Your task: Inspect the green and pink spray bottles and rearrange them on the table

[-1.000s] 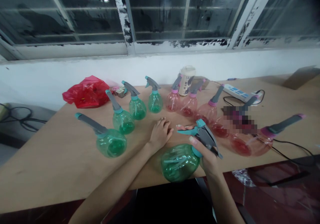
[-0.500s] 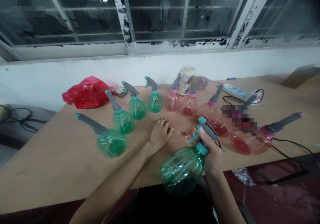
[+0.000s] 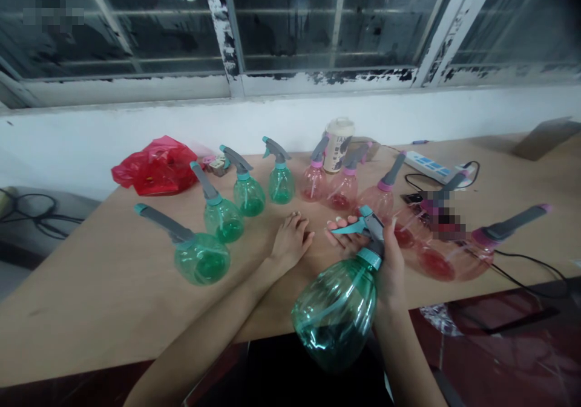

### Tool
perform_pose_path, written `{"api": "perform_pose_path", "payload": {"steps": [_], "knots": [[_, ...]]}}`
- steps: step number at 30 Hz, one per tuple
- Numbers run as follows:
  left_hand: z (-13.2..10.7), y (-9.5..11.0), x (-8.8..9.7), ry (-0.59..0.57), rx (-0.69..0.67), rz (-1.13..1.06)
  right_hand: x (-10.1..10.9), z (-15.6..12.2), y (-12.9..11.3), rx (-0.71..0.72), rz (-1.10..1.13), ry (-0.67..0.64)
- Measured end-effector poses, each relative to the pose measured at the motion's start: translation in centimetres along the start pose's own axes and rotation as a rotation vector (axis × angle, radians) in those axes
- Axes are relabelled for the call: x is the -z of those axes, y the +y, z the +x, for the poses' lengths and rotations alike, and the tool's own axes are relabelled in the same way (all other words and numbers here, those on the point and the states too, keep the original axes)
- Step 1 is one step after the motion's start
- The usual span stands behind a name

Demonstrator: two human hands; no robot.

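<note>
Old window (image 3: 336,26) w/ flaking white paint on frame, white wall (image 3: 290,126) below, then long wooden table (image 3: 91,301) across view. Along back of table: red plastic bag (image 3: 157,168) at left, lidded cup (image 3: 339,145) mid-back, power strip (image 3: 431,168) at right w/ black cable (image 3: 521,268) trailing along right side to front edge.

Spray bottles in wide arc: four green bottles (image 3: 222,221) on left, five pink bottles (image 3: 345,192) on right, one of the pink partly behind pixelated patch (image 3: 442,213), so details there hard to make out. Open wood inside arc, btwn bottles and front edge; more bare table out past front-left green bottle.

Hands apart but near each other. L hand (image 3: 290,244) flat, palm down on table, touching nothing else. R hand (image 3: 385,268) clamped round neck of held green bottle (image 3: 334,313), lifted off table, body out over front edge, grey-teal trigger head up, nozzle pointing left, just short of pink bottles.
</note>
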State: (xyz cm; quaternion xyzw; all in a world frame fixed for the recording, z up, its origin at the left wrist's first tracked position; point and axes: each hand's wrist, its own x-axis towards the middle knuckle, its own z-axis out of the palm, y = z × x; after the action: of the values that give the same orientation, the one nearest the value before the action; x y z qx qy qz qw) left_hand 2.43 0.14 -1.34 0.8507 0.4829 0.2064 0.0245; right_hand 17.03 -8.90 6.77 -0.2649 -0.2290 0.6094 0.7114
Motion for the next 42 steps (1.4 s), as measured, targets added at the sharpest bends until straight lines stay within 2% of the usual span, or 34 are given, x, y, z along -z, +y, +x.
{"api": "perform_pose_path", "payload": {"steps": [12,19,22,26,29,32,36,39,42], "knots": [[0.0,0.2,0.3,-0.013,0.001,0.013,0.0,0.0,-0.1,-0.026,0.005,-0.014],[0.3,0.3,0.0,-0.02,0.013,0.008,0.1,-0.7,-0.3,0.034,-0.159,0.025],[0.4,0.2,-0.1,-0.022,0.023,-0.004,-0.1,-1.2,-0.5,0.034,-0.208,-0.001],[-0.1,0.3,1.1,-0.046,0.021,-0.041,-0.2,-1.2,-0.8,0.103,-0.18,-0.008],[-1.9,1.4,3.3,-0.067,0.052,-0.12,-0.2,-0.8,-1.2,0.148,-0.13,-0.003],[-4.9,3.3,6.1,-0.133,0.173,-0.477,-0.3,-0.5,-1.5,0.172,-0.134,-0.068],[-9.4,5.6,9.2,-0.159,0.197,-0.767,-0.9,-0.6,-1.0,0.143,-0.214,-0.205],[-12.0,6.4,10.7,-0.168,0.134,-0.76,-1.7,-1.0,-0.1,0.109,-0.309,-0.318],[-14.1,6.7,11.2,-0.094,0.143,-0.62,-3.2,-2.0,0.8,0.097,-0.423,-0.495]]}}
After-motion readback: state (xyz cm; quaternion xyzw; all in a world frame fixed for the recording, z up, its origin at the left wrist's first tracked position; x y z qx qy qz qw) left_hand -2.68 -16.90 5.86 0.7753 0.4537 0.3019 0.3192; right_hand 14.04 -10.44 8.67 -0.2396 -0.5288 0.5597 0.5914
